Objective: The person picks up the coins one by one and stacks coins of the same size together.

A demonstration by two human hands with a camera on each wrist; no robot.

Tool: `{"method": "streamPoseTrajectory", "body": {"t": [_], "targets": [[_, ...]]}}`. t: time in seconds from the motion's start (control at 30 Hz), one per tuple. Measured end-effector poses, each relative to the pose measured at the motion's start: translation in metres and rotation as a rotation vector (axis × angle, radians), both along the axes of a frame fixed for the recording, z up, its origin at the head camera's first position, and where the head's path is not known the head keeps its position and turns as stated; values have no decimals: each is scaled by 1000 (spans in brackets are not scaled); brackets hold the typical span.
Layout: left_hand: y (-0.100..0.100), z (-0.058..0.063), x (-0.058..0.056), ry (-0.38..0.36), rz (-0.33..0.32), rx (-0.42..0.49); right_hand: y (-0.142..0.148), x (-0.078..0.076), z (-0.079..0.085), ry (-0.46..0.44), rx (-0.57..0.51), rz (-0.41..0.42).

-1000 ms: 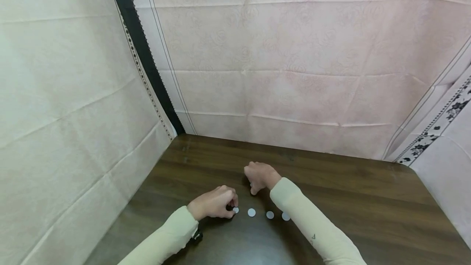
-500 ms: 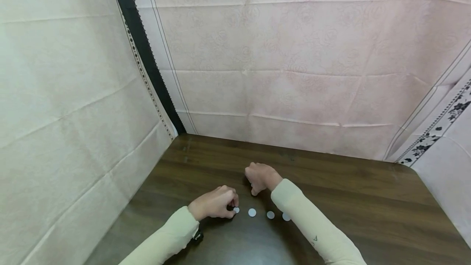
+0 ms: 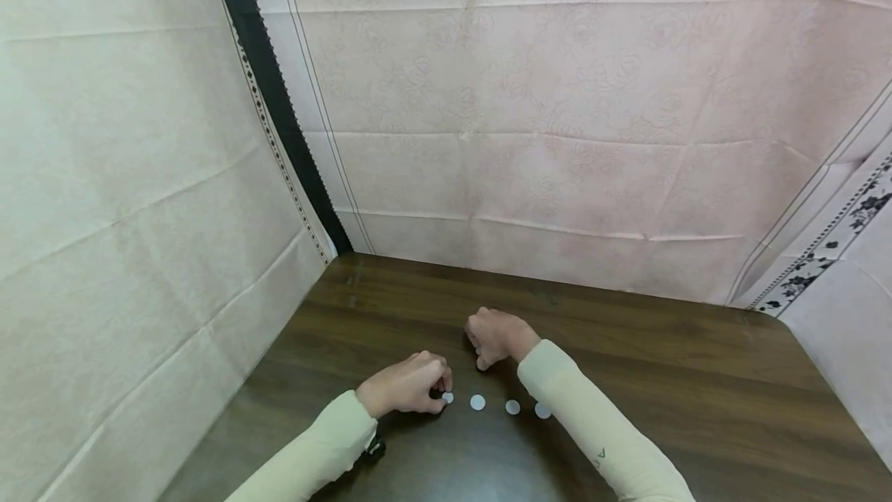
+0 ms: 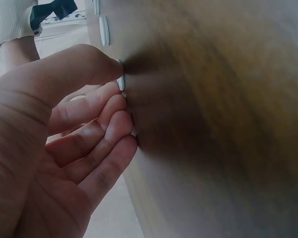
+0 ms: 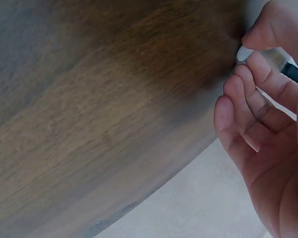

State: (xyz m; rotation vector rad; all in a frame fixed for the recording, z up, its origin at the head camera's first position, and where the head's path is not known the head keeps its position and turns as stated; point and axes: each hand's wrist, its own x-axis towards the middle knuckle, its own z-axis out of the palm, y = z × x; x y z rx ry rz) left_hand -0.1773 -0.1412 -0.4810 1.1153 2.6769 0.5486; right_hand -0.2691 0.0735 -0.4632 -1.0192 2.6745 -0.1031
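My left hand (image 3: 407,384) rests low on the table, thumb and index finger pinching a small white disc (image 4: 121,82) at the tabletop. Its other fingers are bent, tips down at the wood. Farther back and to the right, my right hand (image 3: 493,338) pinches another white disc (image 5: 245,53) between thumb and index finger, close to the surface. In the head view that disc is hidden by the hand. Right of the left hand, a white disc (image 3: 477,402), a second white disc (image 3: 512,407) and a third white disc (image 3: 543,410) lie flat in a row.
The brown wooden table (image 3: 669,378) reaches back to a pale patterned cloth (image 3: 530,115). Another cloth (image 3: 125,215) hangs along the left side. My right sleeve (image 3: 599,424) passes over the right end of the disc row and partly covers the third disc.
My right wrist and sleeve have shifted very slightly to the right. My left hand and the discs in the row stay in place.
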Motion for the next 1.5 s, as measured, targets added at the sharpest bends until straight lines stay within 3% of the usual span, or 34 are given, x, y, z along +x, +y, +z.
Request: {"method": "streamPoseTrajectory", "body": {"t": [0.73,1.5], "targets": [[1,-1,-1,1,5,1,20,0,-7,-80,-169,8],[1,-2,0,3,17,23,21,28,-8,-106,-289,102]]}}
